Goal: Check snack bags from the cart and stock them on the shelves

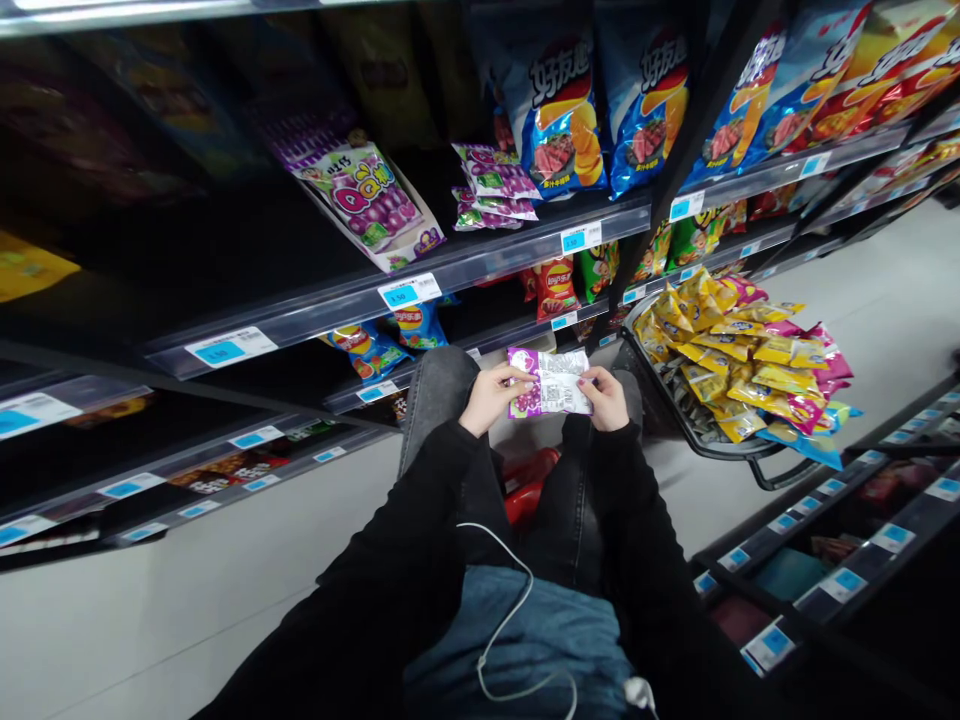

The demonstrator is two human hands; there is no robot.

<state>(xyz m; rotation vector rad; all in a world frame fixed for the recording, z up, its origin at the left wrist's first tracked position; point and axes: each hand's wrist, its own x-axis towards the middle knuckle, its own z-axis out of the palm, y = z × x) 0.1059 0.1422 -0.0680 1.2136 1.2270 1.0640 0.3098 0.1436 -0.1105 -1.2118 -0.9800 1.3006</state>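
Over my knees I hold a small purple and white candy packet [559, 388], its printed back with a square code facing up. My left hand [495, 395] pinches the packet's left edge, and my right hand [604, 397] grips its right edge. Ahead on the shelf lie several similar purple packets [495, 185] in a loose stack. To their left stands a display box [367, 200] of purple QQ grape candy. At my right a black basket [679, 425] is heaped with yellow, pink and blue packets [739, 350].
Blue chip bags [566, 120] stand on the shelf behind the purple packets. A shelf edge [495, 250] with price tags runs across in front of me. Lower shelves hold small chip bags [367, 350]. Another shelf rack [840, 560] is at the lower right. A white cable [517, 600] hangs over my lap.
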